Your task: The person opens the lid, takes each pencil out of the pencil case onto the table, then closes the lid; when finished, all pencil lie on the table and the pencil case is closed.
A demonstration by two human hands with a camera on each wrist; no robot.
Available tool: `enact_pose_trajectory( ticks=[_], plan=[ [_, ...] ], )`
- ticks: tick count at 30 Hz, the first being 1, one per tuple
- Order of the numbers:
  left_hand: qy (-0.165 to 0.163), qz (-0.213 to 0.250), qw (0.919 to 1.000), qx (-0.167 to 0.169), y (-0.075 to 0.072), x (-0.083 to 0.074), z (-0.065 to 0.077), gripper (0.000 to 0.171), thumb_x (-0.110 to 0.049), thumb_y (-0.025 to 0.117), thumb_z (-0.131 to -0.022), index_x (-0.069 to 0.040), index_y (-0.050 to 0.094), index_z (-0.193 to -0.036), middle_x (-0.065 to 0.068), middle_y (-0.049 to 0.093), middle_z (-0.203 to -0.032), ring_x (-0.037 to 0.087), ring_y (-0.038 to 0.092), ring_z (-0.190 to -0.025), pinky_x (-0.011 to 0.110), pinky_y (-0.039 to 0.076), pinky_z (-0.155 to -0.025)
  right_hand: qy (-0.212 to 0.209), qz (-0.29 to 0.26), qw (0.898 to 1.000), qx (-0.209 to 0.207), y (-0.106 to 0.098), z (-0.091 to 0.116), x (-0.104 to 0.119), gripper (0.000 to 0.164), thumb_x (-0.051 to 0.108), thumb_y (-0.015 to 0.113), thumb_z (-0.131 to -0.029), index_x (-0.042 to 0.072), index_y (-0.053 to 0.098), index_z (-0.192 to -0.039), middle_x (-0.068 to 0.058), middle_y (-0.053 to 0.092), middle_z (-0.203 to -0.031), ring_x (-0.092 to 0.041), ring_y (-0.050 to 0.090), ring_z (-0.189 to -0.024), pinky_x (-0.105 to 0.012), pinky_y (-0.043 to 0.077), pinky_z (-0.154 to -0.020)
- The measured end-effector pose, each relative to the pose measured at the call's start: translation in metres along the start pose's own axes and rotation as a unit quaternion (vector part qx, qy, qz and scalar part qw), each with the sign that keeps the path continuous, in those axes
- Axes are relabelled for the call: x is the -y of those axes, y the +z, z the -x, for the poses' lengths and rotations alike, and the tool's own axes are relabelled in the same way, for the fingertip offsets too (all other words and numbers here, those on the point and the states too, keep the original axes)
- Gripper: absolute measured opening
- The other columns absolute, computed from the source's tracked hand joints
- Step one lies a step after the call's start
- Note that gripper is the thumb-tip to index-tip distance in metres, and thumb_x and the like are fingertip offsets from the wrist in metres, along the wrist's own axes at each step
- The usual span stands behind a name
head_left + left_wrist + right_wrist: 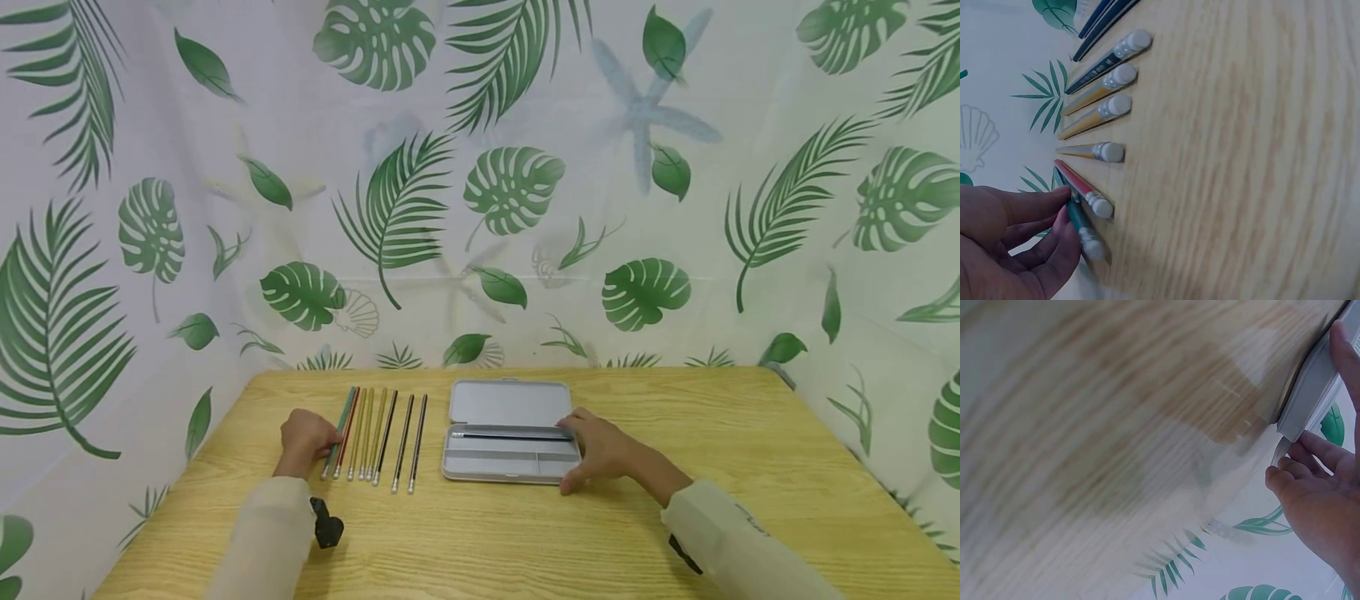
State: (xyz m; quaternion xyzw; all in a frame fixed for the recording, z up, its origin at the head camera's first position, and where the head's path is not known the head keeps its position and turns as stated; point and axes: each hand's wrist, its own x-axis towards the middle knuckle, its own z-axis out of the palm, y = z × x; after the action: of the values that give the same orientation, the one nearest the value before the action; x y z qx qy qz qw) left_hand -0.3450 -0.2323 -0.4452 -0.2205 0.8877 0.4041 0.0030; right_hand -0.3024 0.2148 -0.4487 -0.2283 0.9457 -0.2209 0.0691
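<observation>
At the left end of a row of pencils, my left hand (306, 437) pinches a green pencil (1077, 215) between thumb and fingers; its white eraser end points toward me. Close beside it lies a red pencil (1084, 187). My right hand (602, 448) holds the right end of a grey pencil case (480, 477), thumb at the front edge and fingers at the back corner. The lid (510, 402) is folded back on the table. Inside the case, one dark pencil (510, 437) lies along the rear compartment.
Several yellow pencils (369, 433) and dark pencils (402, 442) lie side by side between the left hand and the case, erasers toward me. The wood-grain table (480, 542) ends at a leaf-printed curtain (525, 317) behind.
</observation>
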Motion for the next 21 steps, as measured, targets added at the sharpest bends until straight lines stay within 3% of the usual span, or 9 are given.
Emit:
enact_pose_trajectory(
  ticks=[4, 7, 11, 16, 21],
  plan=[
    [0.036, -0.059, 0.9975, -0.014, -0.001, -0.003, 0.002, 0.018, -0.009, 0.078, -0.074, 0.008, 0.071, -0.072, 0.011, 0.064, -0.055, 0.012, 0.055, -0.043, 0.025, 0.047, -0.046, 0.004, -0.009, 1.0, 0.001, -0.001, 0.0, 0.0, 0.102, 0.047, 0.088, -0.058, -0.006, 0.045, -0.134, -0.016, 0.048, -0.128, -0.031, 0.05, -0.118, -0.048, 0.044, -0.097],
    [0.071, -0.085, 0.9934, -0.03, -0.003, -0.007, 0.006, 0.017, -0.01, 0.075, -0.079, 0.005, 0.072, -0.07, 0.015, 0.07, -0.069, 0.022, 0.062, -0.058, 0.033, 0.052, -0.06, 0.004, -0.01, 1.0, 0.003, -0.001, 0.001, 0.001, 0.102, 0.046, 0.088, -0.058, -0.006, 0.045, -0.134, -0.016, 0.048, -0.128, -0.031, 0.05, -0.117, -0.048, 0.043, -0.097],
    [0.104, -0.074, 0.9914, -0.027, 0.0, -0.022, 0.014, 0.017, -0.011, 0.068, -0.085, 0.004, 0.073, -0.088, 0.02, 0.071, -0.096, 0.036, 0.063, -0.09, 0.046, 0.053, -0.081, 0.005, -0.003, 1.0, 0.004, -0.003, 0.0, 0.003, 0.102, 0.046, 0.088, -0.057, -0.006, 0.045, -0.134, -0.016, 0.048, -0.128, -0.031, 0.051, -0.116, -0.048, 0.044, -0.097],
    [0.134, -0.029, 0.9903, 0.021, 0.014, -0.048, 0.02, 0.024, -0.015, 0.069, -0.086, 0.002, 0.07, -0.102, 0.021, 0.067, -0.111, 0.037, 0.061, -0.099, 0.045, 0.052, -0.083, 0.009, -0.002, 1.0, 0.007, -0.004, 0.0, 0.004, 0.103, 0.047, 0.088, -0.058, -0.005, 0.045, -0.135, -0.016, 0.048, -0.129, -0.032, 0.05, -0.119, -0.048, 0.043, -0.098],
    [0.178, 0.013, 0.9803, 0.084, 0.038, -0.073, 0.031, 0.02, -0.015, 0.07, -0.085, -0.002, 0.072, -0.101, 0.016, 0.069, -0.106, 0.03, 0.063, -0.096, 0.043, 0.052, -0.083, 0.005, -0.001, 1.0, 0.007, -0.002, 0.0, 0.004, 0.102, 0.046, 0.088, -0.058, -0.006, 0.045, -0.134, -0.017, 0.048, -0.128, -0.033, 0.05, -0.119, -0.049, 0.043, -0.098]
  ],
)
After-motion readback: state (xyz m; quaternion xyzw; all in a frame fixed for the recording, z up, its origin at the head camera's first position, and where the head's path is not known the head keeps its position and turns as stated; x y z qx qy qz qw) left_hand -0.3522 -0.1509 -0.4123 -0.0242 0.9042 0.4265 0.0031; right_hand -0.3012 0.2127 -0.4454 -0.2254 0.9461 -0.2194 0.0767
